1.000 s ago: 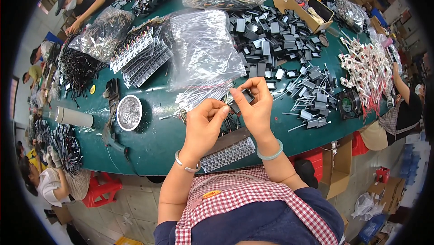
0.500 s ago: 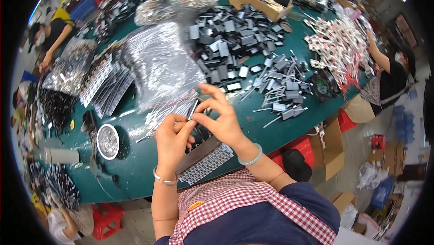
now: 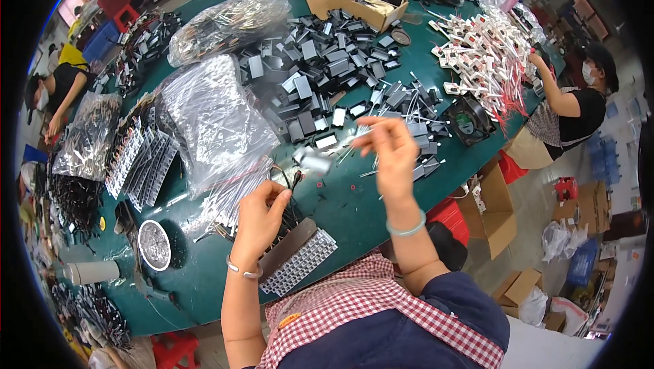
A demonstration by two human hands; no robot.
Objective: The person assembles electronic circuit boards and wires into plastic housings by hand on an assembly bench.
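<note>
My left hand (image 3: 261, 214) is closed in a pinch, its fingertips beside thin black wires (image 3: 295, 180); what they grip is hidden. My right hand (image 3: 392, 154) is raised to the right with fingers apart, partly smeared by motion, holding nothing visible. Between the hands is a blurred light-grey box-shaped piece (image 3: 315, 162), apart from both. By my left wrist, a panel with rows of small pale squares (image 3: 303, 260) lies next to a brown strip (image 3: 289, 245). White cable ties (image 3: 228, 199) stick out beyond my left hand.
A pile of dark grey rectangular housings (image 3: 334, 56) fills the middle of the green table (image 3: 354, 212). Nearer right are grey pieces with white strips (image 3: 426, 131), then a black fan (image 3: 470, 120). A white bowl (image 3: 154, 245) stands left. A person (image 3: 579, 100) works at the far right.
My hands have parted: the right has swung right and opened, while the left stays pinched near the wires. A blurred grey piece now shows between them. The whole view has shifted slightly.
</note>
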